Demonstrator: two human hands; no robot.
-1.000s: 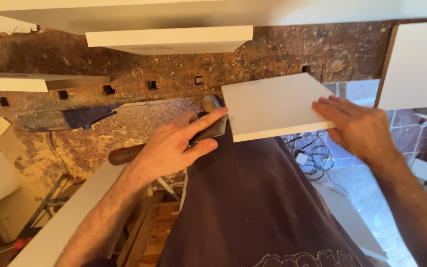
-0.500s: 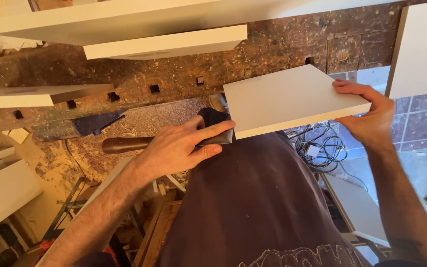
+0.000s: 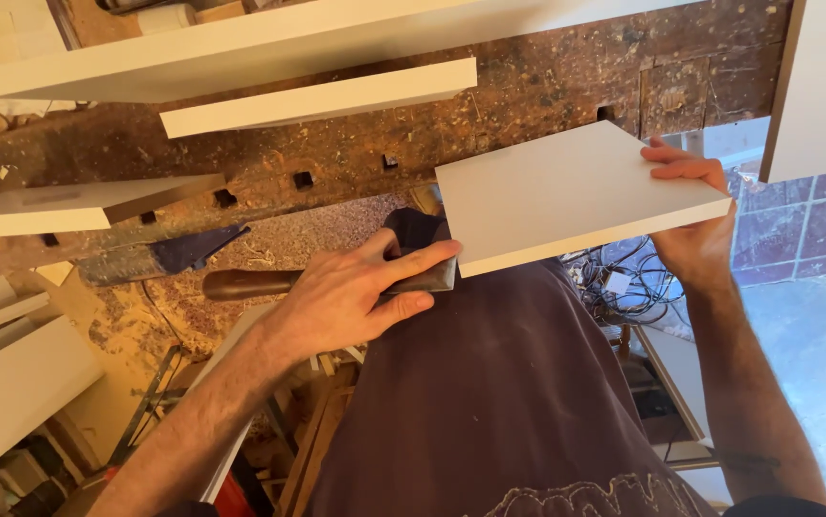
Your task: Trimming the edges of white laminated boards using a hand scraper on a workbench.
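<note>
- The right hand (image 3: 695,225) is pinching the white panel's (image 3: 566,196) right edge; the panel is jutting off the workbench (image 3: 547,86), probably stiff, light, smooth-faced.
- The left hand (image 3: 351,297) is pressing a wooden-handled chisel (image 3: 250,283) at its near-left corner, fingers curled around the tool.

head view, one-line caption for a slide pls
Left hand presses a wooden-handled chisel against a white panel that the right hand steadies over a worn workbench.

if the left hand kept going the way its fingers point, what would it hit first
Most likely the near edge of the white panel that the right hand holds. The left hand lies on a dark-handled tool, index fingertip almost at that edge. Depth is unclear, so it might slip just under it.
</note>
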